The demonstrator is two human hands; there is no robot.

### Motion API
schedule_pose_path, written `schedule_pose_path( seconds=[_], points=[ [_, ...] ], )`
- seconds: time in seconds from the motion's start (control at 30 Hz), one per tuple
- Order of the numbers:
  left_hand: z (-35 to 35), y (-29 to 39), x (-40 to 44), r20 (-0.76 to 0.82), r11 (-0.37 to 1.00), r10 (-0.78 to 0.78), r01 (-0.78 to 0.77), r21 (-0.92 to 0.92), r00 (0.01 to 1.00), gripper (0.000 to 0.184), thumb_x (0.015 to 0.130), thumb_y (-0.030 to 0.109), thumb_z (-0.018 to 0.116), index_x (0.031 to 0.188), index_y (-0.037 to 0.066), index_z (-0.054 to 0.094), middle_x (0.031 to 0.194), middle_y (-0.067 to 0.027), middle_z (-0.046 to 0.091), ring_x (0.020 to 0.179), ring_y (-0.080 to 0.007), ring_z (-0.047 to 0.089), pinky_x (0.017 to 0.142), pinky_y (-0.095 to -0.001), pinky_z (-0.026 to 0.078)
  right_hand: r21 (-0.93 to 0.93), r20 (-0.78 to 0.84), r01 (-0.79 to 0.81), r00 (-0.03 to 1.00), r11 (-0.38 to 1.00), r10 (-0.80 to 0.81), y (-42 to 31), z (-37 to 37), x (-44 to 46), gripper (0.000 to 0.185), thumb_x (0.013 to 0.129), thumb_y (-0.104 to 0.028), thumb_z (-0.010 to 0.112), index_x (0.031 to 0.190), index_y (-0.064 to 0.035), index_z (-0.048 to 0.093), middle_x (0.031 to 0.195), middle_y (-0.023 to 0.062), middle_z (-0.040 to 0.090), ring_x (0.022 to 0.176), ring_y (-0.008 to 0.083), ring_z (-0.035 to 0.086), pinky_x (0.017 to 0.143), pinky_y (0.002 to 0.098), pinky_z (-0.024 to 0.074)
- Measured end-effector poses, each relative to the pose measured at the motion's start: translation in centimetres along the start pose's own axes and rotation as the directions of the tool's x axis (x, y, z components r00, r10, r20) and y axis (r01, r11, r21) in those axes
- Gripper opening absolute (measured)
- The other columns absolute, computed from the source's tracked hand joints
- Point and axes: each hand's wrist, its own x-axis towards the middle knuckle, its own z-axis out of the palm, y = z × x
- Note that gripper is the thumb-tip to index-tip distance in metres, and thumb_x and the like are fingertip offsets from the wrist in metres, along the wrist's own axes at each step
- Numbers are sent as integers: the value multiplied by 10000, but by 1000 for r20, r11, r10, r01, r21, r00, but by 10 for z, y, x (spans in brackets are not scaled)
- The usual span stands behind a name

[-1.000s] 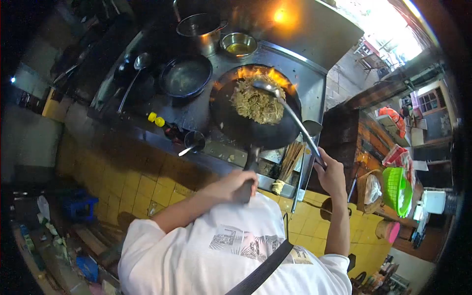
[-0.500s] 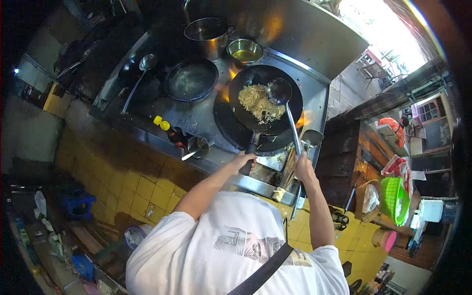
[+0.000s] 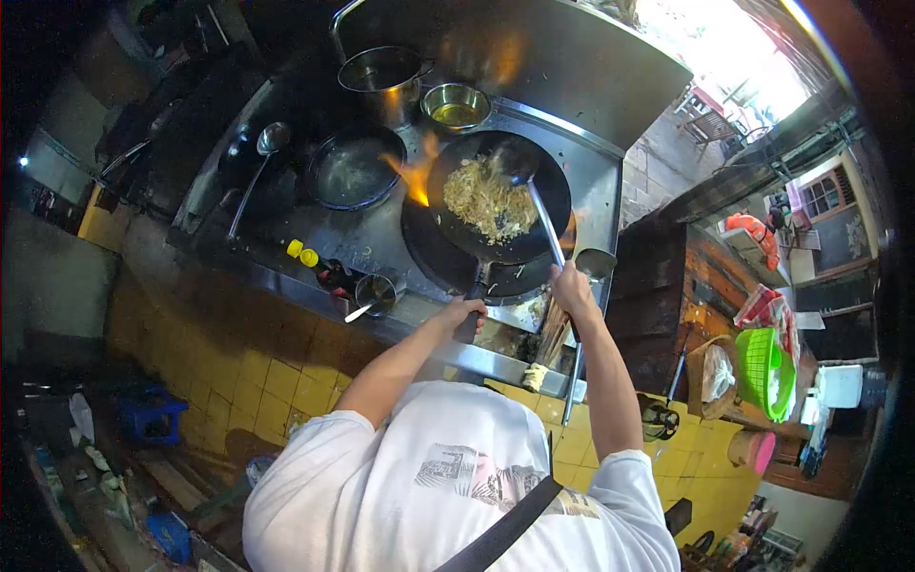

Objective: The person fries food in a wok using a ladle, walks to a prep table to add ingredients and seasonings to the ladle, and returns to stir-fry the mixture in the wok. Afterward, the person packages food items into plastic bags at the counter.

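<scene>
A black wok [image 3: 548, 238] sits over the burner, tilted slightly. My left hand [image 3: 457, 316] is closed round its dark handle, at the near side. My right hand [image 3: 572, 288] grips a long-handled ladle [image 3: 546, 225]; the ladle's bowl rests at the far right of the food in the wok. That food [image 3: 486, 202] is a pale brown, shredded heap, rice or noodles, I cannot tell which. An orange flame [image 3: 416, 181] rises at the wok's left rim. Just beyond my right hand lies another metal scoop [image 3: 597, 263].
Left of the wok stand a second dark pan [image 3: 355, 170], a ladle [image 3: 274, 139], yellow-capped bottles [image 3: 334, 276] and a metal cup [image 3: 376, 295]. Behind are a steel pot [image 3: 393, 100] and a bowl of yellowish liquid [image 3: 457, 107]. A green basket [image 3: 760, 367] stands at right.
My right hand and the ladle have moved up and away from me, pushing into the food's far side. The food has spread out. The flame at the wok's left has grown larger.
</scene>
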Motion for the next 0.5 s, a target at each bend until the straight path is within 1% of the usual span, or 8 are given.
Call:
schedule_pose_path(
  seconds=[0.07,0.17,0.2,0.23,0.27,0.33,0.37,0.5],
  points=[
    [5,5,-6,-46,999,-14,15,30,999,130,812,178,617,763,63,583,615,-38,551,510,-144,539,483,-291,477,-34,-15,-45,999,998,45,29,28,-3,409,931,-322,438,1016,64,544,884,315,612,882,459,598,756,507,468],
    [21,3,-13,-125,996,-70,63,-60,990,147,821,187,613,742,69,575,609,-39,549,517,-149,538,477,-289,467,-122,357,50,934,991,-3,28,-17,-38,422,935,-350,440,1002,51,555,720,230,620,562,327,627,503,428,484],
    [34,7,-13,-148,992,-84,68,-111,985,156,825,189,610,732,71,571,605,-40,546,521,-151,536,475,-288,463,-120,473,-43,876,992,95,-17,-72,-72,424,924,-358,425,1015,28,576,877,280,629,882,391,628,754,467,489],
    [68,13,-38,-149,973,-72,37,-226,986,170,832,184,601,715,69,554,599,-39,539,523,-149,528,475,-286,459,-114,444,-110,884,987,149,-30,-97,-92,382,919,-340,447,1040,3,564,866,256,639,825,369,646,721,460,504],
    [105,26,-77,-153,943,-65,11,-332,986,187,839,178,591,697,68,538,593,-38,531,525,-147,520,476,-284,454,-286,377,29,922,958,85,-20,-103,-98,351,910,-335,476,1077,-33,540,848,241,643,787,370,647,682,463,516],
    [132,58,-135,176,891,-80,150,-429,981,193,848,164,582,695,60,524,589,-24,523,532,-134,518,492,-276,463,-458,260,180,964,870,-62,-23,-130,-121,321,886,-318,529,1110,-90,501,795,216,639,766,392,634,653,481,516],
    [137,66,-150,281,761,-230,352,-544,932,185,850,153,583,704,58,519,602,-13,533,538,-124,534,510,-264,478,-445,269,219,958,869,-103,-28,-146,-128,305,878,-289,536,1118,-107,494,782,217,634,759,397,632,647,489,511],
    [69,65,-96,341,806,-133,301,-510,931,180,852,194,599,735,67,548,627,-8,558,553,-112,551,534,-267,494,-296,257,366,920,882,-295,-12,-148,-140,308,845,-172,545,1143,-149,470,747,227,622,730,407,624,617,497,502]
  ],
)
